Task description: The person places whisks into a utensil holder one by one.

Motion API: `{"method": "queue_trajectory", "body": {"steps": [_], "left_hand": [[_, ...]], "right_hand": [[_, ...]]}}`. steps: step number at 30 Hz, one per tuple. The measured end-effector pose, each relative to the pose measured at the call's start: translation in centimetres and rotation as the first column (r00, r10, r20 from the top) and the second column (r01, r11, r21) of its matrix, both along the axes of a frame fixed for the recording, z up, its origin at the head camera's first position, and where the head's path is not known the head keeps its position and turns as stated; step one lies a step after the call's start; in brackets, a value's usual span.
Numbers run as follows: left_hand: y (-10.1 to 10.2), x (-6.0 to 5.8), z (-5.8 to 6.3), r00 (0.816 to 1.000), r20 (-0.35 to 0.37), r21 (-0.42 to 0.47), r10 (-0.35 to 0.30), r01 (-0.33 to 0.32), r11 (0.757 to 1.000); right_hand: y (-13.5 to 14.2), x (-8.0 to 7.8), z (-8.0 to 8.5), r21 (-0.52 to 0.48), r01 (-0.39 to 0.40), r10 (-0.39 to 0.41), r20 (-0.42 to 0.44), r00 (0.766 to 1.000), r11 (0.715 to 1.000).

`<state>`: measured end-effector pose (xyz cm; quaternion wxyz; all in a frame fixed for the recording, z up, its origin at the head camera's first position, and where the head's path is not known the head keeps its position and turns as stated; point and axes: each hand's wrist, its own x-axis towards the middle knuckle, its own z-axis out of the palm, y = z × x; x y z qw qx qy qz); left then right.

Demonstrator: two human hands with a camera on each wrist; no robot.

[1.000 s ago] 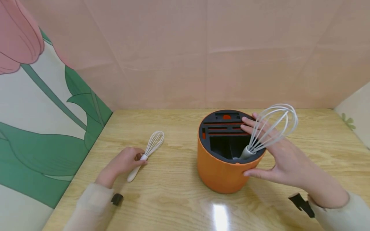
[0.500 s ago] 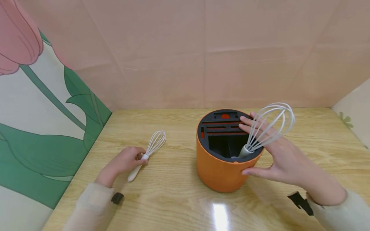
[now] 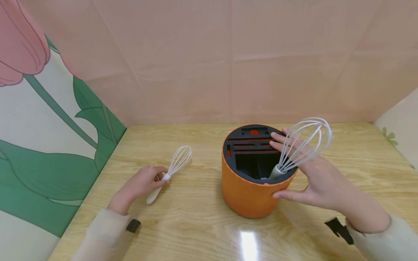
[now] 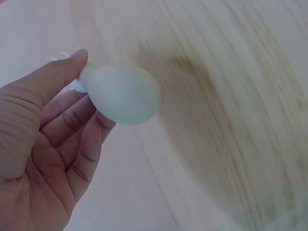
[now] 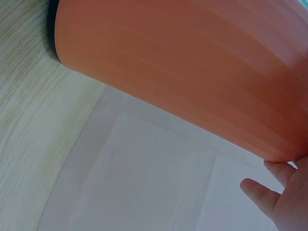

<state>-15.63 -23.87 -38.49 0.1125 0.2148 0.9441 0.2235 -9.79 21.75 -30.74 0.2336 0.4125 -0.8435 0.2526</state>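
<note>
On the left side of the head view, my left hand (image 3: 140,185) pinches a small white whisk (image 3: 166,176) near the base of its wires, which point away to the right. Its rounded handle end (image 4: 126,95) faces the camera in the left wrist view, with a shadow on the table beside it. My right hand (image 3: 321,185) rests against an orange utensil holder (image 3: 248,199), thumb on the side and straight fingers over the black slotted top. A larger whisk (image 3: 278,172) leans in the holder's open compartment, wires up; its handle is mostly hidden inside.
The wood-grain table (image 3: 199,224) meets a pinkish back wall (image 3: 228,72) behind the holder. A panel with a painted tulip (image 3: 23,40) borders the left side. Black pieces (image 3: 339,230) sit by both cuffs.
The left hand and small whisk have shifted slightly right, and the whisk's wire end has moved up and to the right in view. The right hand keeps its place on the holder.
</note>
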Motion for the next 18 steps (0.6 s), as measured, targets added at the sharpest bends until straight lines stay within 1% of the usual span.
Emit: {"method": "queue_trajectory", "body": {"steps": [3, 11, 15, 18], "left_hand": [[0.3, 0.0, 0.2, 1.000, -0.022, 0.003, -0.010, 0.010, 1.000], [1.1, 0.5, 0.7, 0.994, -0.089, 0.000, -0.062, 0.062, 0.998], [1.5, 0.8, 1.3, 0.986, -0.137, 0.007, -0.091, 0.093, 0.996], [1.8, 1.1, 1.6, 0.982, -0.155, 0.012, -0.105, 0.108, 0.994]], "right_hand": [[0.0, 0.1, 0.0, 0.000, 0.002, -0.002, 0.001, 1.000, 1.000], [0.0, 0.1, 0.0, -0.002, 0.004, -0.004, 0.001, 1.000, 1.000], [0.0, 0.1, 0.0, -0.002, 0.008, -0.008, -0.004, 1.000, 1.000], [0.0, 0.2, 0.1, 0.003, 0.012, -0.012, -0.002, 1.000, 1.000]]}}
